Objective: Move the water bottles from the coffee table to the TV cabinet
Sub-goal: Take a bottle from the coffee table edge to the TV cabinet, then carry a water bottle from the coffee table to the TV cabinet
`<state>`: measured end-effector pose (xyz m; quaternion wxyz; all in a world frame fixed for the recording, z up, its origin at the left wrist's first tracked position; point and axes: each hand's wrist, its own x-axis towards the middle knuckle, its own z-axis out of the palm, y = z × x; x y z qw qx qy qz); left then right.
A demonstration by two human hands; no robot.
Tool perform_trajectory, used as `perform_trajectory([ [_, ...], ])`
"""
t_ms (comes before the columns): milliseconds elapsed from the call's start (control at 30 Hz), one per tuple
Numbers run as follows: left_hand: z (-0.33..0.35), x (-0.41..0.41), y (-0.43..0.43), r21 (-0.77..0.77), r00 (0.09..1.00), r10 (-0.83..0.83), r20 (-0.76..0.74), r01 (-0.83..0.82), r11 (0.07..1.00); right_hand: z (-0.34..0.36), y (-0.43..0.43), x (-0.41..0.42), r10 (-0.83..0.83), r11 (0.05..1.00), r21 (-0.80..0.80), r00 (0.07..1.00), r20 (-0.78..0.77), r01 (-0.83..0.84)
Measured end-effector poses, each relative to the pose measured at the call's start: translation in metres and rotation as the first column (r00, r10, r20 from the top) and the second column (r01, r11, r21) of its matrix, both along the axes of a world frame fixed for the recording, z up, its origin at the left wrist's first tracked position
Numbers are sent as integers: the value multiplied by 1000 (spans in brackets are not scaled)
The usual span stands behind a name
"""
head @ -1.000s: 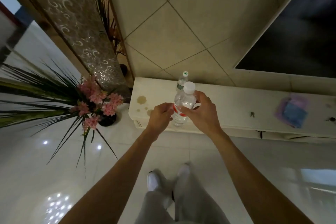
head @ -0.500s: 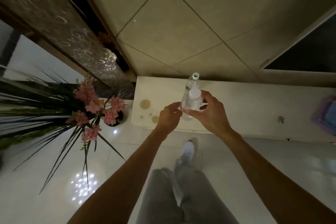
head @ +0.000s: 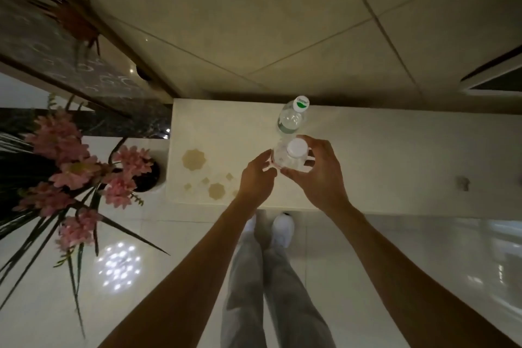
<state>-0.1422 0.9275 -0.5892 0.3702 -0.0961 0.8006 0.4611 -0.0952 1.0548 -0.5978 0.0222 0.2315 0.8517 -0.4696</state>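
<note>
Right hand (head: 319, 175) and left hand (head: 255, 178) grip white-capped bottle (head: 296, 147) over cabinet (head: 395, 155).

base of white-capped bottle (head: 285, 160) hidden, flowers (head: 70, 150) blurred

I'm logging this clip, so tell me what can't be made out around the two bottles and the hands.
Head view only.
Base of the white-capped bottle: hidden by its own body and the grip of the right hand; standing on the cabinet or not, unclear.
The left hand: contact with the bottle blurred; gripping or just touching, unclear.
The small object on the cabinet's right: blurred.
The screen, top right: cut off by the edge.
</note>
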Motion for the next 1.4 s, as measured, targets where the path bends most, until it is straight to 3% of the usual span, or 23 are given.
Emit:
perform_trajectory([
  [367, -90, -32, 12, 23, 1000, 0, -3, 1, 1000, -84, 10, -30, -44, 999, 10, 999, -16, 44],
  [667, -100, -37, 11, 43, 1000, -7, -27, 8, 999, -89, 8, -31, -47, 997, 61, 997, -56, 50],
  [867, -91, -47, 12, 12, 997, -67, 38, 67, 998, -91, 6, -33, -43, 996, 74, 999, -9, 44],
  [1033, -67, -53, 3, 47, 987, -27, 158, 20, 999, -67, 13, -28, 20, 999, 41, 995, 94, -24],
  [1133, -34, -60, -5, 39, 989, -37, 143, 31, 999, -28, 27, -25, 57, 996, 63, 980, 192, -71],
  [1200, 2, -69, -6, -47, 986, -154, 66, 157, 986, 7, 40, -24, 78, 992, 75, 966, 247, -99],
  [1300, 74, -86, -2, -223, 912, -411, 0, 400, 889, 68, 64, -25, 89, 987, 106, 954, 285, -124],
  [1400, 147, -97, 9, -263, 835, -543, -92, 505, 822, 140, 81, -22, 70, 982, 146, 950, 304, -119],
])
